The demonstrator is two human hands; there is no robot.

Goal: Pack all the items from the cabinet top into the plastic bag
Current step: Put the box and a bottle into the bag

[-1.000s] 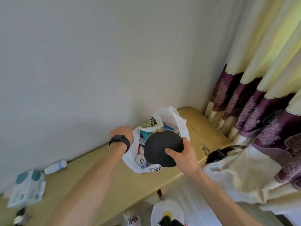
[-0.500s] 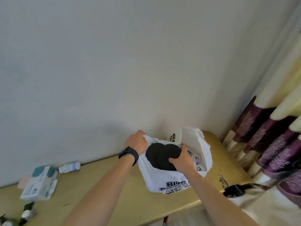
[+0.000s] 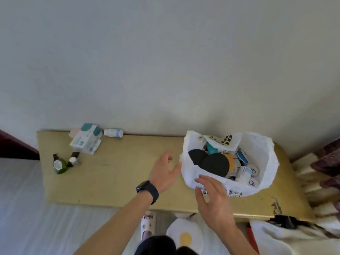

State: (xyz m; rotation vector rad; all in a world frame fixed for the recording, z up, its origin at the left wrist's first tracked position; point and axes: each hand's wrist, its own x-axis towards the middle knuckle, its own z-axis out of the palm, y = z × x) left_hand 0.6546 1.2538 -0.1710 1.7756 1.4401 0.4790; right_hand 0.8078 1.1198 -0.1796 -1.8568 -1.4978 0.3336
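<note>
A white plastic bag stands open on the right part of the yellow cabinet top. Two black round discs lie on top of several small items inside it. My left hand, with a black watch on the wrist, hovers with spread fingers just left of the bag and holds nothing. My right hand is spread over the bag's near rim and also holds nothing. At the cabinet's left end lie a white and teal box, a white bottle, a green pump bottle and a small clear bottle.
A pale wall runs behind the cabinet. Purple and cream curtains hang at the right. Slippers and a white egg-print thing lie on the floor below the front edge. A dark red surface shows at the far left.
My right hand has let go of the black disc, which now lies in the bag. My left hand has released the bag's rim. Both hands have drawn back, and the view has swung left.
</note>
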